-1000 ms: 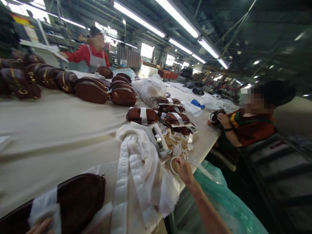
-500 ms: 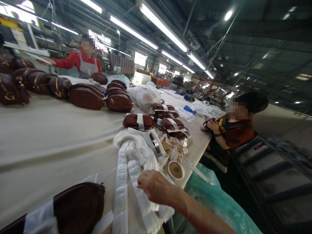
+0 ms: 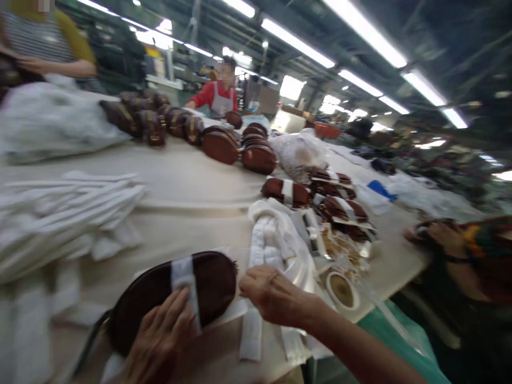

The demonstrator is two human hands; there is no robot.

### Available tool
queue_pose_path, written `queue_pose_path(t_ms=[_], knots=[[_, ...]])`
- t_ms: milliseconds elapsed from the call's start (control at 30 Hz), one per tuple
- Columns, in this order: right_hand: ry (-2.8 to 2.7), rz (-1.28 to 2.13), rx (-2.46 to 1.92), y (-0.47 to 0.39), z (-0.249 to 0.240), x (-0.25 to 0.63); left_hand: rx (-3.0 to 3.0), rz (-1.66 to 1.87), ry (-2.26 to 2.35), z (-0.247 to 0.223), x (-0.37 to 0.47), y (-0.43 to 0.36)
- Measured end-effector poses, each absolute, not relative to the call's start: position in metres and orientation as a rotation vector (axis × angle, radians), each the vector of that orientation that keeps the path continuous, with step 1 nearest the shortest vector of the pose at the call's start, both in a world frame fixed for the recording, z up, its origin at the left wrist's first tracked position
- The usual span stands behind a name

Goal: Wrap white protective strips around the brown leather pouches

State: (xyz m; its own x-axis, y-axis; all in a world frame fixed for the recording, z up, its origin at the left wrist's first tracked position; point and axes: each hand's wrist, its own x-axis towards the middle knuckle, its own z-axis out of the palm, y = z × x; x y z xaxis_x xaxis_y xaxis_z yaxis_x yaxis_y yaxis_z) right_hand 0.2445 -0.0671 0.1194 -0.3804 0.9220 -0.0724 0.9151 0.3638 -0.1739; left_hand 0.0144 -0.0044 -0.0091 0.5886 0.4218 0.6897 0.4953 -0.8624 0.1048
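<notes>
At the near edge of the cream cloth-covered work table [image 3: 168,176]: left hand [image 3: 162,336], fingers spread and pressed flat on the dark brown oval leather bag [image 3: 176,293], just beside the white foam strip [image 3: 184,282] wrapped across the middle of the bag. Bag lying on its side, close to the near edge. Just to the right: right hand [image 3: 276,293], hovering above the bundle of white padded foam strips [image 3: 276,250], fingers loosely curled; not possible to tell whether anything is pinched between them.

Right of the bundle, near the right edge: small round white dish with brown paste [image 3: 343,290], then a heap of small gold-coloured metal parts [image 3: 340,245]. Along the left side: blurred stack of long white strips [image 3: 60,213].

Farther, toward the middle: several small brown bags banded with white strips [image 3: 286,191], a crumpled clear plastic sack [image 3: 300,152], a row of larger brown bags with gold fittings [image 3: 160,120]. At the right edge, a co-worker's hand [image 3: 444,237]; at the far end, a person in a red top with grey apron [image 3: 216,96].

Possible trouble: strip slipping off the rounded leather if the left palm lifts; sleeve or wrist of the right arm knocking the dish and smearing paste on the white strips or leather.
</notes>
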Motion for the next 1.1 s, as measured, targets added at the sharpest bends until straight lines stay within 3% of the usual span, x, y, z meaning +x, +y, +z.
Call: queue_pose_path(t_ms=[300, 633, 900, 1100], knots=[[-2.773, 0.619, -1.384, 0.007, 0.113, 0.215, -2.702, -0.882, -0.946, -0.008, 0.013, -0.012], [-3.173, 0.407, -1.241, 0.072, 0.093, 0.176, -2.738, -0.941, -0.926, -0.006, 0.013, -0.013], [-3.035, 0.833, -1.368, 0.098, 0.086, 0.170, -2.733, -0.948, -0.951, -0.008, 0.013, -0.014], [-2.848, 0.946, -1.550, 0.123, 0.072, 0.181, -2.713, -0.974, -0.940, -0.006, 0.013, -0.014]])
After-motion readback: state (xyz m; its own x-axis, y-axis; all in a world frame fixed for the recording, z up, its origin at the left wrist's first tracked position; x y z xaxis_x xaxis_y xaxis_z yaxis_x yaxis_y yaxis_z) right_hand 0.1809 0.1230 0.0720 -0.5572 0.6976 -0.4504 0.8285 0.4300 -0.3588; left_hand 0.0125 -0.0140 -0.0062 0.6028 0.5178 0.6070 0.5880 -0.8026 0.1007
